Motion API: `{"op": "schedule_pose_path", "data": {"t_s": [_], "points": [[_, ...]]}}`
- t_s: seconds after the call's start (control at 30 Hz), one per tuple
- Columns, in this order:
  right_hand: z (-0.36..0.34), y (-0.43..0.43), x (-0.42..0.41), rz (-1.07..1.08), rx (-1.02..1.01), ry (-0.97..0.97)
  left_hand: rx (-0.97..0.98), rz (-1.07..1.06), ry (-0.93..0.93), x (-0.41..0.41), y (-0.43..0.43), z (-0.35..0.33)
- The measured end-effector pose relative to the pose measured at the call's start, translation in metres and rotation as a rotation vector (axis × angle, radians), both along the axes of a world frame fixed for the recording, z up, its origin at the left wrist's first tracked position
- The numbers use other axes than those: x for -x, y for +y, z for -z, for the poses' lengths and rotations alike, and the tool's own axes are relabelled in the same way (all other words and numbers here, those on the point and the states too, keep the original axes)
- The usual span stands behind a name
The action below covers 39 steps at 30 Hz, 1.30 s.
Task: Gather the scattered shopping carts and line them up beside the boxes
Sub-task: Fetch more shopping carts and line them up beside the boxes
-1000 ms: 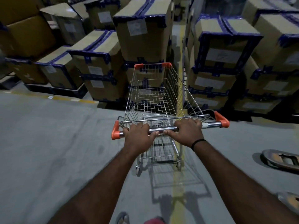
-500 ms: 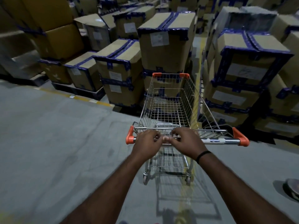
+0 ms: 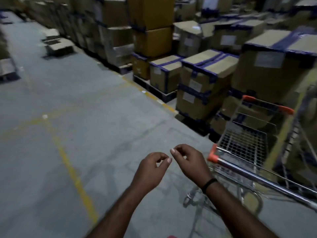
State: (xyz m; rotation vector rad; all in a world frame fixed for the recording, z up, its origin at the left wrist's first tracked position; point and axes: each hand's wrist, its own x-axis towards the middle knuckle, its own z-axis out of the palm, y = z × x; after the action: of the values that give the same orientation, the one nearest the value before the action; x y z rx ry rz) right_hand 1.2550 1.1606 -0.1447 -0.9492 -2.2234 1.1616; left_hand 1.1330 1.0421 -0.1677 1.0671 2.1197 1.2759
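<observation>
Warehouse floor (image 3: 68, 100): cart (image 3: 243, 146) by boxes (image 3: 205, 83); L hand (image 3: 151, 169) & R hand (image 3: 190, 160) grip released, loosely curled.

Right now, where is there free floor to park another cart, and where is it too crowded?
Free: the grey floor left of the shopping cart, from the yellow line along the boxes out to the loose cardboard far left. Crowded: beyond the cart, where the boxes stand tightly packed.

Dim light; grey concrete floor (image 3: 85, 100) w/ yellow lines (image 3: 75, 176), poss. pallets (image 3: 163, 96) alongside.
</observation>
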Motion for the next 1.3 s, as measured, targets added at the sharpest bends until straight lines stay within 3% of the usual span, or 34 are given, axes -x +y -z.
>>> {"op": "schedule_pose_path", "data": {"t_s": [0.37, 0.7, 0.93, 1.3], "points": [[0.006, -0.147, 0.23, -0.493, 0.117, -0.053, -0.042, -0.513, -0.039, 0.158, -0.204, 0.01], [0.006, -0.311, 0.392, -0.993, 0.152, -0.109, -0.069, -1.032, -0.083, 0.232, -0.372, 0.013], [0.012, -0.386, 0.494, -1.173, 0.195, -0.126, -0.022, -1.161, -0.092, 0.304, -0.433, 0.017], [0.006, -0.476, 0.721, -1.336, 0.266, -0.137, 0.015, -1.333, -0.096, 0.508, -0.503, -0.004]]}}
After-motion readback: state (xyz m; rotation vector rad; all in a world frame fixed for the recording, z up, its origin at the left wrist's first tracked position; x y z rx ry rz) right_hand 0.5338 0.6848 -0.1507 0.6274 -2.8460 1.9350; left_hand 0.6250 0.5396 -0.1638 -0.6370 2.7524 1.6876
